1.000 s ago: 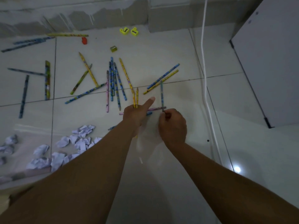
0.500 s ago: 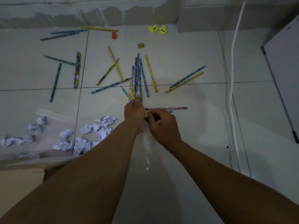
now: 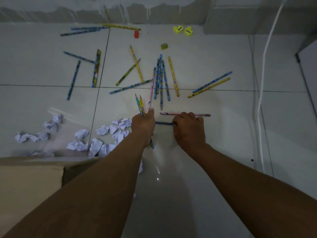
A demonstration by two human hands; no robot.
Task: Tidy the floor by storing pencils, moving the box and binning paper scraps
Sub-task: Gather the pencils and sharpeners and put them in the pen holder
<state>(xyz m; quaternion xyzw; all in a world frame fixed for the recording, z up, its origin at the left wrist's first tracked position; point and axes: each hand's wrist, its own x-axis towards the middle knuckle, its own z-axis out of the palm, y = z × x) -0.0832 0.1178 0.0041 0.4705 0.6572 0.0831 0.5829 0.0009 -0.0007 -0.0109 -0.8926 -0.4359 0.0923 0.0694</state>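
Several patterned pencils (image 3: 161,79) lie scattered over the white tiled floor. My left hand (image 3: 143,125) is shut on a small bunch of pencils (image 3: 140,105), tips pointing away from me. My right hand (image 3: 188,129) is closed on a blue pencil (image 3: 163,123) lying flat between my two hands. A pink pencil (image 3: 169,113) lies just beyond my right hand's fingers. Crumpled white paper scraps (image 3: 103,130) are heaped on the floor to the left. A corner of the brown cardboard box (image 3: 30,179) shows at the lower left.
Two yellow sharpeners (image 3: 183,30), a red one (image 3: 136,34) and an olive one (image 3: 164,46) sit near the far wall. A white cable (image 3: 262,86) runs down the right side. A grey cabinet edge (image 3: 308,66) stands at the right.
The view has shifted so the pencils sit further right. My right hand moved right and down onto the blue pencil, away from my left hand, which still holds its bunch.
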